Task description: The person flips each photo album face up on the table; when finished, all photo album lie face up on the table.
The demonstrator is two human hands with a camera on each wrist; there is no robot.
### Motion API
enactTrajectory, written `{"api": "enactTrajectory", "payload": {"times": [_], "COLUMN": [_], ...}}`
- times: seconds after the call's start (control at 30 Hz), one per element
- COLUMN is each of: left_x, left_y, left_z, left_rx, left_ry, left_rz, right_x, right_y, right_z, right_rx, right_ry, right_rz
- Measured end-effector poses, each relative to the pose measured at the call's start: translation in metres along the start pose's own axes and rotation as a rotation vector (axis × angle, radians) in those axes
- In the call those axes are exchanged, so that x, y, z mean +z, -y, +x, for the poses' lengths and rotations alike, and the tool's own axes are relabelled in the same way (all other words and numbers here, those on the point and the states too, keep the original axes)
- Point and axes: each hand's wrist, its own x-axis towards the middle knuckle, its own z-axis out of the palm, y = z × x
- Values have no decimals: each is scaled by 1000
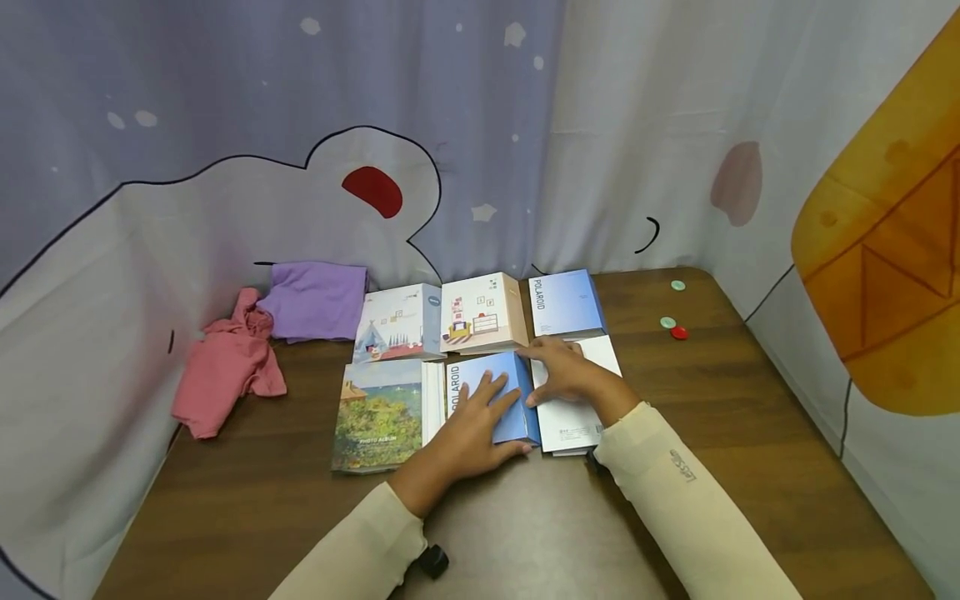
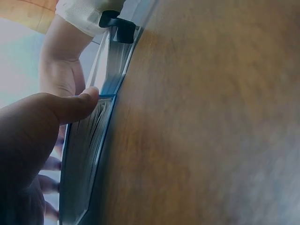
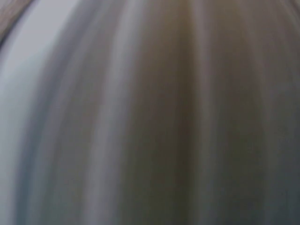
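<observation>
My left hand [image 1: 468, 429] rests with spread fingers on the cover of a blue Polaroid photo album [image 1: 516, 419] in the front row. In the left wrist view, the left thumb [image 2: 77, 107] lies at that album's page edge [image 2: 86, 159]. My right hand [image 1: 568, 373] reaches over a white album [image 1: 566, 425] lying beside the blue one, its thumb near the edge between them. A photo album with a landscape picture [image 1: 378, 417] lies left of my left hand. The right wrist view is a close blur of streaked surfaces.
Behind lie a white album with a tent picture [image 1: 397, 321], one with a yellow armchair [image 1: 483, 308], and another blue Polaroid album [image 1: 564, 302]. Purple cloth [image 1: 315, 300] and pink cloth [image 1: 228, 367] are at the left. A red disc [image 1: 678, 333] and two pale green discs [image 1: 667, 322] lie right.
</observation>
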Motion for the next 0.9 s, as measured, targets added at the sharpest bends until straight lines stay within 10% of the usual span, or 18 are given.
{"api": "enactTrajectory", "payload": {"times": [0.33,0.9], "left_x": [22,-21], "left_y": [14,-20], "left_z": [3,-7], "left_rx": [-16,-48], "left_ry": [-67,-136], "left_rz": [112,-26], "right_x": [2,-7], "right_y": [1,1], "right_z": [3,-6], "right_rx": [6,-66], "right_ry": [4,-101], "right_rz": [-23,157]}}
